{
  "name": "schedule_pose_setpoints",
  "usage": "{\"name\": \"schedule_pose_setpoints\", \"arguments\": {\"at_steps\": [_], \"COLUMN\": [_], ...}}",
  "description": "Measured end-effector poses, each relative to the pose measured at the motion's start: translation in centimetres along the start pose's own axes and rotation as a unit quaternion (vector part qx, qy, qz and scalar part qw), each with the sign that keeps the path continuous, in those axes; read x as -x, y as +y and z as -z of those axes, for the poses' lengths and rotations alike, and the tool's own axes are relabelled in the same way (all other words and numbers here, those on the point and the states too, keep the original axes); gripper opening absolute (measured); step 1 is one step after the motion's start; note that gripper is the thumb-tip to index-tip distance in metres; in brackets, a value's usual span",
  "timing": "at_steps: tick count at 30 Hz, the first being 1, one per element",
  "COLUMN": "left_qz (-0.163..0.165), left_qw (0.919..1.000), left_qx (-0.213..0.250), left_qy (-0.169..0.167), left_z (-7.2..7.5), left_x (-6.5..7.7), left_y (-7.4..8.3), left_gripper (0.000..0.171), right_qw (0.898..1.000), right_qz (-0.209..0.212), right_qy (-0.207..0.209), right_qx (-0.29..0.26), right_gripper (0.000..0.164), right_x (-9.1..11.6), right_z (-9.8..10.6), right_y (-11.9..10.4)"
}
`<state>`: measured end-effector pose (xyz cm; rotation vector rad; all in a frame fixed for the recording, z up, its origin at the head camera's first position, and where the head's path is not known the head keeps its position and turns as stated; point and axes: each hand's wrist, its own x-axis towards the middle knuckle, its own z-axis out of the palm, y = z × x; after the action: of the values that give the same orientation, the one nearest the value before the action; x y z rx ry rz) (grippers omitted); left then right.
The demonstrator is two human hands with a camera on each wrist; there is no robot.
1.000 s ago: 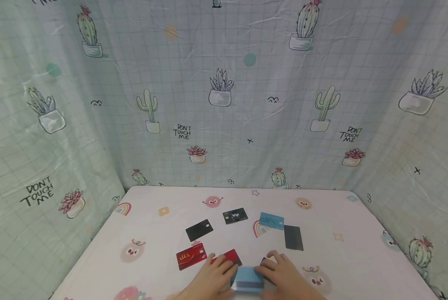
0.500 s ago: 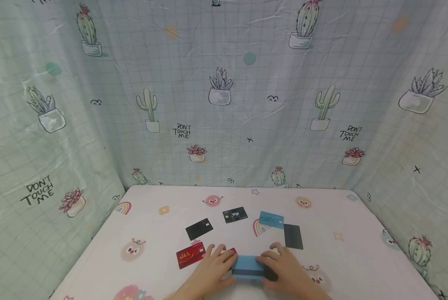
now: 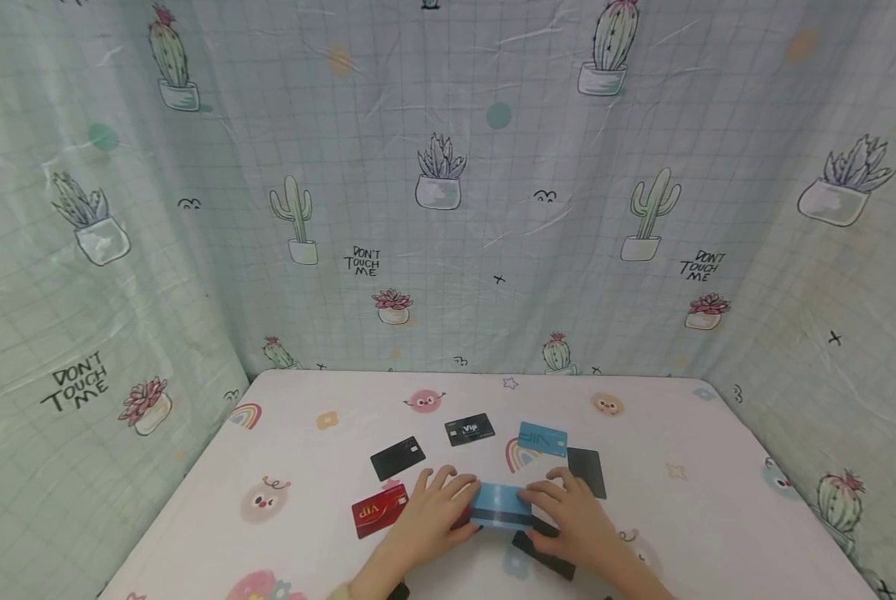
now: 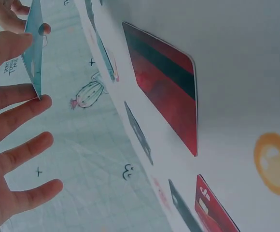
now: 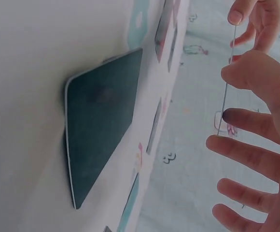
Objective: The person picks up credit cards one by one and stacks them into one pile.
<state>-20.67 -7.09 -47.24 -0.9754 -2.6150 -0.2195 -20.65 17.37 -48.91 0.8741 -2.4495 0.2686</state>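
Note:
A light blue card with a dark stripe [image 3: 502,497] is held up between both hands over the near part of the table. My left hand [image 3: 431,518] pinches its left end between thumb and fingers, the other fingers spread in the left wrist view. On the opposite end, my right hand [image 3: 578,521] pinches it too; the right wrist view shows the card [image 5: 225,96] edge-on. Below the left hand lies a red card with a black stripe [image 4: 166,82], mostly covered in the head view. Under the right hand a black card [image 3: 545,558] lies on the table, overlapping something beneath it.
Around the hands lie a red VIP card [image 3: 380,510], a black card [image 3: 397,458], a black Vip card [image 3: 470,429], a blue VIP card [image 3: 543,439] and a dark grey card [image 3: 590,473]. A dark corner [image 3: 398,592] shows beside the left forearm. A patterned curtain [image 3: 448,250] surrounds the table.
Both hands have moved forward, away from the body, carrying the light blue card with them. The black card below the right hand has come more into view; the left hand now covers more of the red card.

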Motion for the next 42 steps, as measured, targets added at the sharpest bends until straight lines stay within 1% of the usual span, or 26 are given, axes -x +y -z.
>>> {"name": "schedule_pose_setpoints", "arguments": {"at_steps": [3, 9, 14, 21, 25, 29, 36, 42], "left_qz": [0.004, 0.006, 0.002, -0.003, 0.000, 0.004, 0.006, 0.012], "left_qw": [1.0000, 1.0000, 0.9999, 0.9995, 0.9997, 0.9998, 0.9992, 0.9996], "left_qx": [-0.005, -0.007, -0.014, -0.023, -0.021, -0.020, -0.035, -0.020], "left_qy": [0.001, 0.003, 0.007, 0.023, 0.016, 0.008, 0.017, 0.016], "left_z": [-0.1, -0.2, -0.3, -0.8, -0.8, -0.9, -1.4, -1.9], "left_x": [-0.2, -0.5, -0.9, -1.6, -2.0, -2.4, -2.9, -3.2], "left_y": [0.0, -0.2, -0.5, -1.0, -1.2, -1.5, -1.7, -1.8], "left_gripper": [0.049, 0.051, 0.050, 0.049, 0.050, 0.050, 0.049, 0.050], "right_qw": [1.000, 0.999, 0.999, 0.999, 1.000, 0.999, 0.999, 0.998], "right_qz": [-0.004, -0.024, -0.025, -0.031, -0.028, -0.033, -0.041, -0.052], "right_qy": [0.002, -0.020, -0.019, -0.014, -0.007, -0.012, -0.010, -0.017], "right_qx": [-0.003, -0.007, -0.006, -0.008, 0.001, 0.002, -0.007, -0.020], "right_gripper": [0.046, 0.045, 0.044, 0.046, 0.048, 0.049, 0.049, 0.047], "right_x": [-0.1, -0.4, -0.7, -1.1, -1.4, -1.6, -1.9, -2.0], "right_z": [0.2, 0.5, 0.5, 0.2, -0.2, -0.5, -0.7, -0.9], "right_y": [0.1, 0.3, 0.5, 1.0, 1.4, 1.7, 1.9, 2.1]}}
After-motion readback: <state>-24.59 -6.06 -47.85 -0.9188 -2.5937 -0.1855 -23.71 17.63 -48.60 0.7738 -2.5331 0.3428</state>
